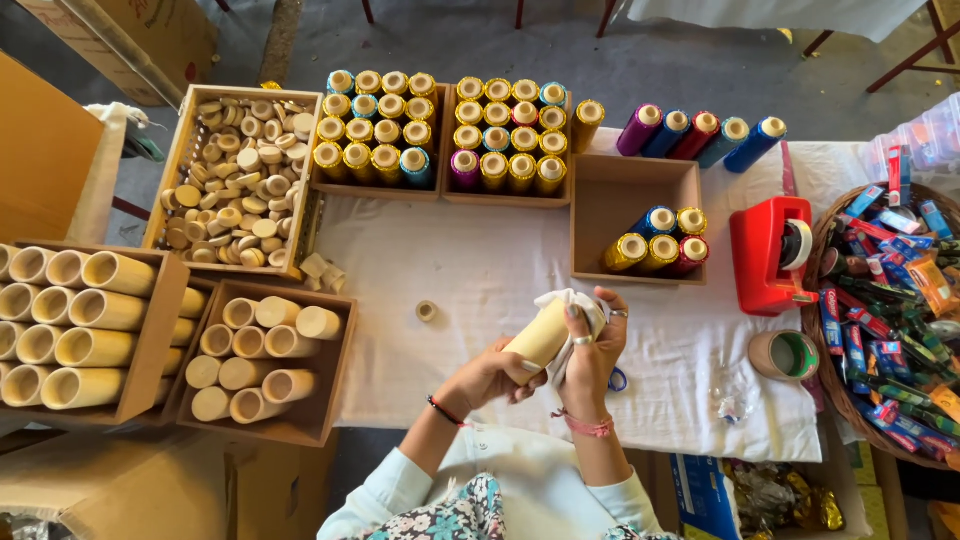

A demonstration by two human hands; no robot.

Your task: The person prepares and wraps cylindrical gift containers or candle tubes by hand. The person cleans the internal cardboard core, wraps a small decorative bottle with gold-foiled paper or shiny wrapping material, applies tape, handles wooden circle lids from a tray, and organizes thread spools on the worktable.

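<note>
head view, centre of the frame: the left hand point(487, 377) closes its fingers around the lower end of a plain bamboo tube point(538, 335), holding it tilted with the upper end toward the upper right. the right hand point(590, 352) wraps a white cloth point(572, 312) over that upper end, fingers curled tight on cloth and tube together. for a clean wipe, it seems best to keep the left-hand grip firm and low, so the cloth can cover the full free length, and to press evenly round the wall. the white table cover point(480, 270) lies below the hands. at lower left of the frame sits a wooden box point(335, 385) of similar bare tubes; at upper centre, trays of coloured wrapped tubes point(380, 125); at right, a red tape dispenser point(762, 255).
</note>
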